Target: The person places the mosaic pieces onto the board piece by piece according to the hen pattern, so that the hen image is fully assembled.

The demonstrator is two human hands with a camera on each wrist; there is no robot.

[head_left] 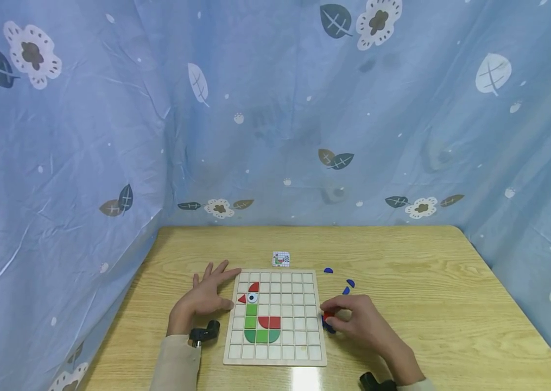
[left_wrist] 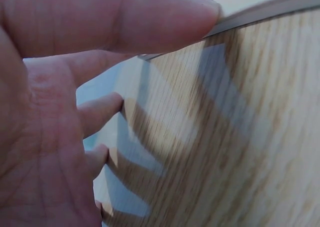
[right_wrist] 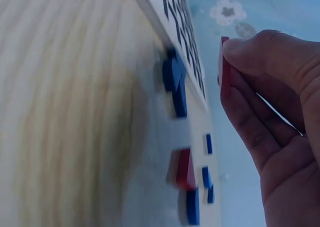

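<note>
A square wooden board with a grid of recessed cells lies on the table. Red, green and eye-marked pieces in it form a bird-like figure, with an eye tile near the top left. My left hand spreads its fingers at the board's left edge, the thumb against the rim and the other fingertips down on the wood. Just off the right edge, my right hand pinches a thin red piece between thumb and fingers, raised above the table.
Behind the board lies a small patterned card. Several blue half-round pieces are scattered right of the board. Other blue pieces sit close against its edge, and a red piece lies among them. A blue floral curtain hangs around the table.
</note>
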